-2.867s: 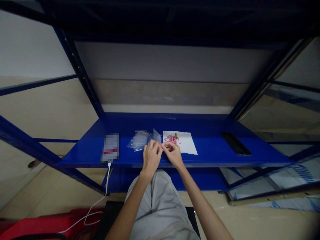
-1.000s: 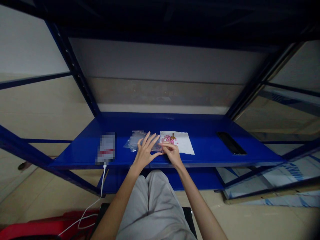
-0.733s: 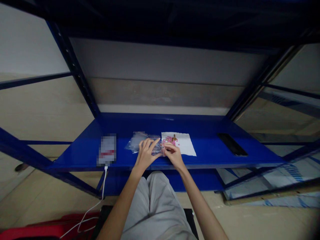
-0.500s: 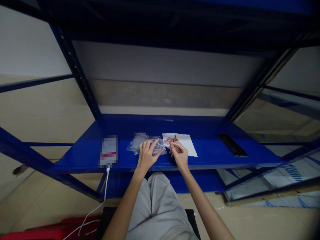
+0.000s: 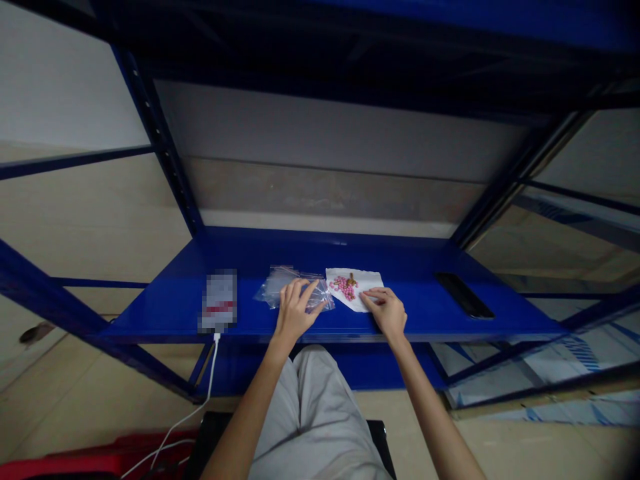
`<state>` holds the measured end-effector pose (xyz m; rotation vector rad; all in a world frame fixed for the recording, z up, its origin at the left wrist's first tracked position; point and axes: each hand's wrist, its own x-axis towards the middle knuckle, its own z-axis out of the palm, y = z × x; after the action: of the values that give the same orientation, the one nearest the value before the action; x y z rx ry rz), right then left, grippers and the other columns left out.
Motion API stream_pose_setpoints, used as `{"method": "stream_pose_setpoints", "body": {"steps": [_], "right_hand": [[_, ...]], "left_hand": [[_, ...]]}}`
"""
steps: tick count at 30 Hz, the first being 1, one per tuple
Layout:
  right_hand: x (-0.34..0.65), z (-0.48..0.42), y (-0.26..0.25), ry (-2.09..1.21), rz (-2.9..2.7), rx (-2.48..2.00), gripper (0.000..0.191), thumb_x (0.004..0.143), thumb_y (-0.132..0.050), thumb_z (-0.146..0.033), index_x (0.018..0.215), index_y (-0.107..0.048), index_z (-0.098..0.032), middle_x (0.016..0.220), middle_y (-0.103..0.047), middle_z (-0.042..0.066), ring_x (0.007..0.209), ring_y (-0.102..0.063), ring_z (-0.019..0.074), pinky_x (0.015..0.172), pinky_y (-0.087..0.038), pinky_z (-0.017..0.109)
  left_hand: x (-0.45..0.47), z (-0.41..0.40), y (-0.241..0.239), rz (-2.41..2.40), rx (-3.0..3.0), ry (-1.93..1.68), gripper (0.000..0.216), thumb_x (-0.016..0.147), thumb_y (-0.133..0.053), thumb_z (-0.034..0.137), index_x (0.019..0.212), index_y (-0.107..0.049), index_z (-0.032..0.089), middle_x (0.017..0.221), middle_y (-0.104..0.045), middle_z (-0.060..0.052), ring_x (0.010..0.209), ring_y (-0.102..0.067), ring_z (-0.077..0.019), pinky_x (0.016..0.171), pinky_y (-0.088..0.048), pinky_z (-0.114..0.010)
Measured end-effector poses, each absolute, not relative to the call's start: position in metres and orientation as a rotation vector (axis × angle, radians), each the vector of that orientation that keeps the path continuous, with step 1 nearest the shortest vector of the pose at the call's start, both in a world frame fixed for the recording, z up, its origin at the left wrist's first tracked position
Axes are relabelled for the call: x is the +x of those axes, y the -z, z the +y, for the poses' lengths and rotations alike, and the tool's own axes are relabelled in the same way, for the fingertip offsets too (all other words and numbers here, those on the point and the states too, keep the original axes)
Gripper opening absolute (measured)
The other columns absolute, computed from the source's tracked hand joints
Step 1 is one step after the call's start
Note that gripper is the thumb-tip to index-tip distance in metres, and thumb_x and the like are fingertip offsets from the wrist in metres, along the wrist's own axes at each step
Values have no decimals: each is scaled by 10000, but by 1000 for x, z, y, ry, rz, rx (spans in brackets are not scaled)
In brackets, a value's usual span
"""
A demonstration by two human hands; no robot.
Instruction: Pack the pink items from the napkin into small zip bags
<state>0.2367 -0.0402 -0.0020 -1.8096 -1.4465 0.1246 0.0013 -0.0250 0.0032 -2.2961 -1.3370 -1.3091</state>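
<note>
Over a loose pile of clear zip-lock plastic bags (image 5: 280,288), my left hand (image 5: 297,310) has its fingers spread, with thumb and forefinger apart at the uppermost bag. A sheet of white paper (image 5: 369,280) lies just right of the bags. Several small pink beads (image 5: 345,288) are heaped on its left half, and a small brown-gold piece (image 5: 352,280) sits among them. My right hand (image 5: 387,310) rests over the paper's right side, thumb and fingertips close together. Whatever is between those fingertips is too small or hidden to make out.
The blue metal shelf (image 5: 320,250) carries everything, with another shelf level overhead and uprights at both sides. A black phone (image 5: 464,295) lies at the right. At the left is a blurred-out device (image 5: 219,300) with a white cable (image 5: 213,373) hanging off the front edge.
My right hand has moved right, from beside the pink beads to the paper's right side, uncovering the beads. My left hand stays at the plastic bags.
</note>
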Motion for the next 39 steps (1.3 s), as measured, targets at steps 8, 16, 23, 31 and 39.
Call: {"method": "stream_pose_setpoints", "body": {"steps": [8,16,23,31,39], "right_hand": [[238,-37,5,-110,-1448,-1860,257,698,-571,-481,756,-714,-276,953,-638,-5,698,-608,154,547,-399,230],[234,-38,3,-120,-1387,-1874,229,699,-563,-433,723,-710,-259,933,-641,-4,628,-587,128,546,-392,222],[232,-41,-1,-142,-1329,-1866,259,683,-557,-467,728,-715,-267,950,-628,0,618,-578,124,510,-381,221],[233,-41,-6,-174,-1365,-1679,322,682,-588,-497,723,-725,-208,911,-623,50,520,-518,108,511,-412,244],[225,-41,-3,-200,-1451,-1641,328,706,-577,-495,758,-725,-208,876,-632,51,510,-505,101,519,-407,238]], "left_hand": [[1,-25,-2,-1298,-2344,1262,371,786,-545,385,1098,-577,186,1019,-578,-94,1021,-478,-235,870,-335,-365],[3,-33,-5,-1236,-2353,1294,375,768,-569,405,1091,-585,215,1000,-584,-79,1012,-491,-227,871,-337,-360],[24,-37,-6,-1308,-2274,1372,415,770,-571,402,1136,-553,207,994,-581,-81,987,-500,-217,875,-335,-358],[24,-36,-5,-1380,-2326,1357,428,765,-576,389,1159,-534,226,1069,-549,-92,1043,-476,-234,874,-349,-367],[25,-28,1,-1556,-2372,1312,377,769,-577,350,1122,-537,223,1132,-504,-91,1063,-449,-237,871,-355,-386]]}}
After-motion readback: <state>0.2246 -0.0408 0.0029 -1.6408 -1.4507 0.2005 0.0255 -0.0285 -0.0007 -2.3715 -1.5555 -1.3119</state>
